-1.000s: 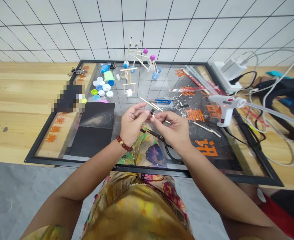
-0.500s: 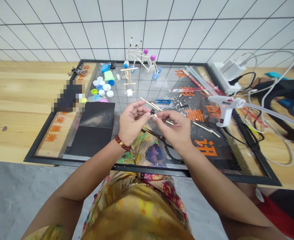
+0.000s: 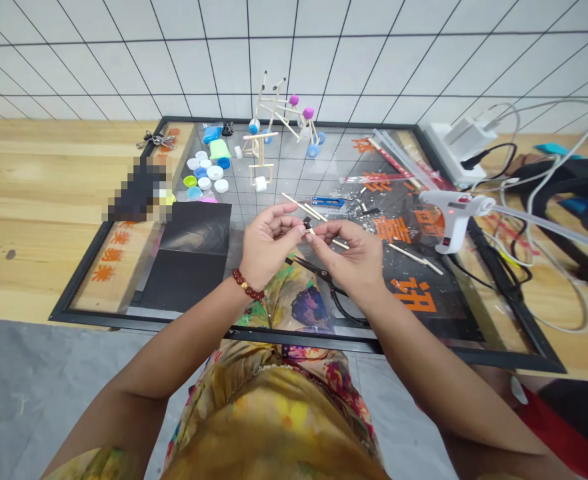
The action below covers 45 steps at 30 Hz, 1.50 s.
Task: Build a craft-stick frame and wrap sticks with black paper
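Note:
My left hand (image 3: 267, 243) and my right hand (image 3: 350, 252) meet over the glass-topped frame (image 3: 124, 320). Together their fingertips pinch a small black piece (image 3: 306, 224) fixed on the end of a thin wooden stick (image 3: 333, 241). The stick runs back through my right fingers. A red bead bracelet circles my left wrist. Black scissors (image 3: 319, 275) lie on the glass just under my hands.
A white glue gun (image 3: 451, 212) stands to the right, with cables and a power strip (image 3: 461, 147) behind it. Bottle caps (image 3: 207, 177), stick models (image 3: 279, 127), black sheets (image 3: 189, 253), loose sticks and a blue cutter (image 3: 327, 202) lie on the glass.
Both hands have stayed together on the small piece, shifting only slightly; the fingers have adjusted their pinch a little.

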Tool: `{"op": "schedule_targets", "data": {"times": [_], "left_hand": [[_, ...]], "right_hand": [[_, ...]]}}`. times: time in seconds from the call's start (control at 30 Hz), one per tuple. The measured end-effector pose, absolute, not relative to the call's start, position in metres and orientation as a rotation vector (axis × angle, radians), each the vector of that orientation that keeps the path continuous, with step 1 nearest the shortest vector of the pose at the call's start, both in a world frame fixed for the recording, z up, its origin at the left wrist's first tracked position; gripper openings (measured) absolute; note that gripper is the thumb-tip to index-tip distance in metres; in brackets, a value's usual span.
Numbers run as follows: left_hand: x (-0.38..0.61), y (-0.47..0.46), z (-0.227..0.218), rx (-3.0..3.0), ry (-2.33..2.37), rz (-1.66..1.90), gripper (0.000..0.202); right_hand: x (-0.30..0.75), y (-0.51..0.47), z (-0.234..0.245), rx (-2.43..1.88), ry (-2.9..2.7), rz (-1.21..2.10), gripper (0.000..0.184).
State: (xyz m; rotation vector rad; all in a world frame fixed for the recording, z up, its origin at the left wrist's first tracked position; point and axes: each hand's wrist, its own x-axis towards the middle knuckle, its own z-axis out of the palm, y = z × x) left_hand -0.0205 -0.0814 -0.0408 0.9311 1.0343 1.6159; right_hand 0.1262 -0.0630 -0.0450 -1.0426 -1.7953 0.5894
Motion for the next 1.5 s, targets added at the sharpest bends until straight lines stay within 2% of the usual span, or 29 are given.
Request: {"op": "schedule_targets", "data": {"times": [0.33, 0.67, 1.5], "left_hand": [[-0.0229, -0.0798, -0.0380, 0.786, 0.997, 1.595, 0.036], [-0.0221, -0.0802, -0.0421, 0.874, 0.995, 1.581, 0.040], [-0.0230, -0.0814, -0.0419, 0.851, 1.095, 1.534, 0.036]], "right_hand": [[0.1236, -0.0609, -0.0404, -1.012, -1.689, 0.773, 0.007], [0.1251, -0.0619, -0.0447, -1.029, -1.769, 0.633, 0.008], [0.1272, -0.0590, -0.0496, -1.037, -1.791, 0.614, 0.010]]}}
